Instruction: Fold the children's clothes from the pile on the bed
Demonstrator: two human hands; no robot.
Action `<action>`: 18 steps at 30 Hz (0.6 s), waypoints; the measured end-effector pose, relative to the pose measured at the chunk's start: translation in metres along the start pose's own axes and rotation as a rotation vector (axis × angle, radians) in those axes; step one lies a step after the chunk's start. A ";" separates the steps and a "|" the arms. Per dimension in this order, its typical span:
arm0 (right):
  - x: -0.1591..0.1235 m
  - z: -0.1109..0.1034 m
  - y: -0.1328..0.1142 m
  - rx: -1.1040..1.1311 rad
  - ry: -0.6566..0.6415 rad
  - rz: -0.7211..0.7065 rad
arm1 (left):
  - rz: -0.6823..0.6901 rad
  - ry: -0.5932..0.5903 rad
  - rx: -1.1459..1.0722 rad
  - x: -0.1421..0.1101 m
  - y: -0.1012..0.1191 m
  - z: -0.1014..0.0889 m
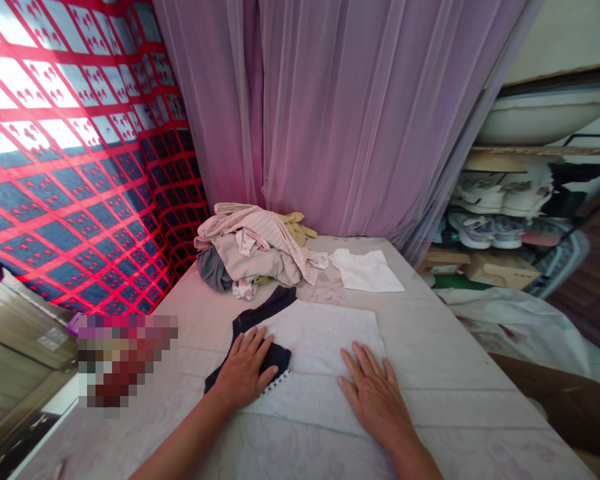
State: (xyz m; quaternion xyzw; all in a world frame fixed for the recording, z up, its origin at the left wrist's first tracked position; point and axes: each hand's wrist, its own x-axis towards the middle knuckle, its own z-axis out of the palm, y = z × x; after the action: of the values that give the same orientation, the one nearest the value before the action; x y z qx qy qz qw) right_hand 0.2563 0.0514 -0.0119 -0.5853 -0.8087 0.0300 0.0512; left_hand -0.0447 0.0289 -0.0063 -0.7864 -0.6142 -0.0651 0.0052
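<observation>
A white garment (320,340) lies spread flat on the table (445,347), with a dark navy part (260,313) showing along its left side. My left hand (243,370) rests flat on that dark part, fingers stretched out. My right hand (375,393) lies flat on the white cloth's near right area, fingers apart. Neither hand holds anything.
A heap of crumpled clothes (253,250) sits at the table's far left. A small folded white cloth (367,270) lies beside it. A purple curtain (340,113) hangs behind, a red patterned cloth (75,153) to the left, and shelves with shoes (505,200) to the right.
</observation>
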 end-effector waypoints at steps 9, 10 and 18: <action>0.001 0.002 0.000 -0.020 -0.012 0.007 | -0.075 -0.125 -0.044 0.001 0.007 -0.014; 0.002 0.002 0.000 -0.018 -0.010 0.008 | -0.078 -0.133 -0.045 0.002 0.008 -0.016; 0.002 -0.001 -0.001 0.022 -0.031 0.013 | -0.097 -0.155 -0.065 0.003 0.011 -0.020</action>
State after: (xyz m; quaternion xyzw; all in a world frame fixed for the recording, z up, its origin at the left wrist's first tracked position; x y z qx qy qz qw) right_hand 0.2551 0.0534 -0.0112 -0.5895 -0.8051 0.0484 0.0450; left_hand -0.0354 0.0269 0.0150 -0.7581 -0.6479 -0.0241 -0.0710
